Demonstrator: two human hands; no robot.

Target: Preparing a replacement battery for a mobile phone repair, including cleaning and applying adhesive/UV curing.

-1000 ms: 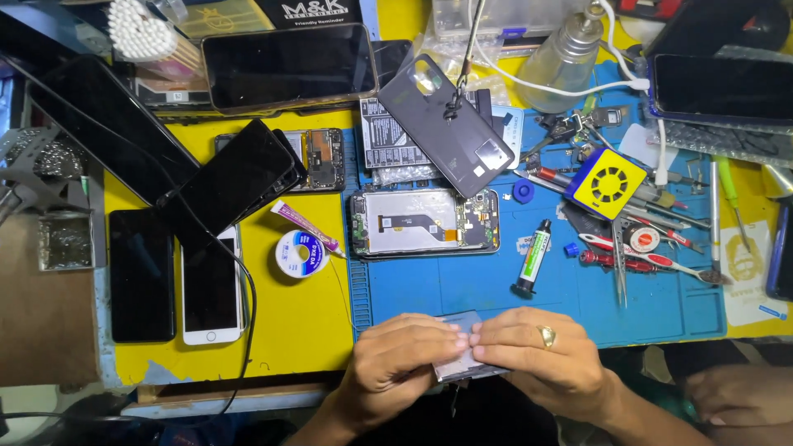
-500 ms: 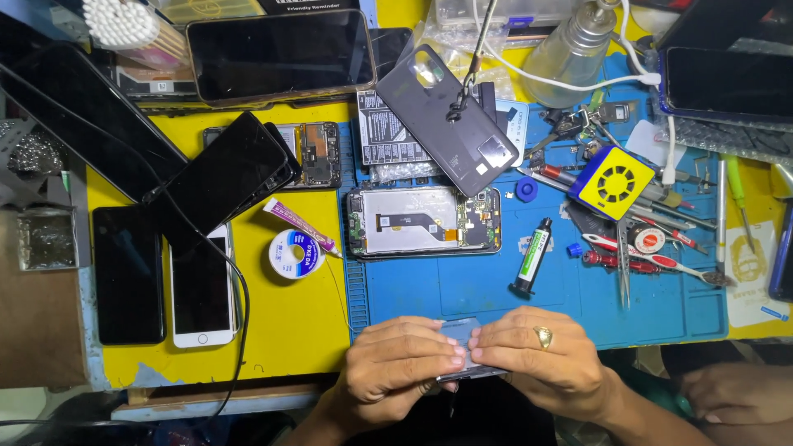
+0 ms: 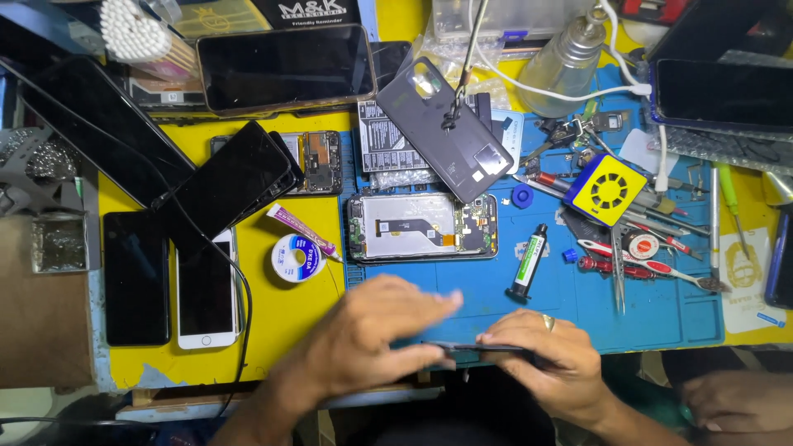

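Change since half a second ago: the thin dark panel, which I had lying flat-face-up between both hands, is now turned edge-on to the camera, so it reads as a dark sliver above the near edge of the blue work mat. My left hand has shifted too; its upper fingers are motion-blurred, so it's mid-move, lifted off the face and now spread over the panel's left end. Judgement: I've gone from pressing the face to handling it by the edges, i.e. flipping or re-gripping; the part is off the mat, carried in my hands. Grip state: left thumb and lower fingers pinch the left end narrow, upper fingers loose and fanned above. My right hand, the one with the ring, pinches the right end, fingertips on the top edge, thumb hidden underneath, so I can't tell exact thumb contact. The panel spans between both pinches, roughly level, its middle free. It sits in front of the opened phone and just near-left of the small black-and-green glue bottle, apart from both. The grey back cover with a probe on it, the yellow-faced fan, the tape roll and the white phone haven't moved. Another person's hand rests at bottom right, well clear.
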